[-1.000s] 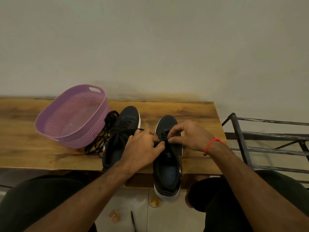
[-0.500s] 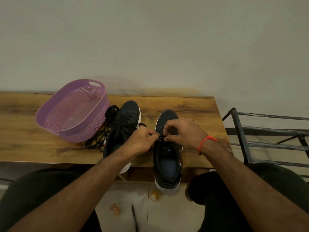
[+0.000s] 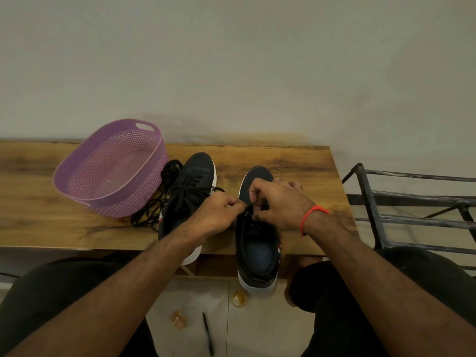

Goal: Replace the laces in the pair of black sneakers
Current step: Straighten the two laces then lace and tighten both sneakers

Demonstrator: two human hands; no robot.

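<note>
The wooden worktop (image 3: 296,161) holds a purple basket (image 3: 110,171) at the far left and two black sneakers side by side. The left sneaker (image 3: 189,186) already has a lace in it. A loose pile of black laces (image 3: 154,210) lies between it and the basket. The right sneaker (image 3: 256,248) is being laced now. Both hands meet over its holes: the left hand (image 3: 213,217) and the right hand (image 3: 280,202) each pinch the thin lace end (image 3: 248,213). Next, I think, the tip must be pushed through a small hole and pulled snug.
</note>
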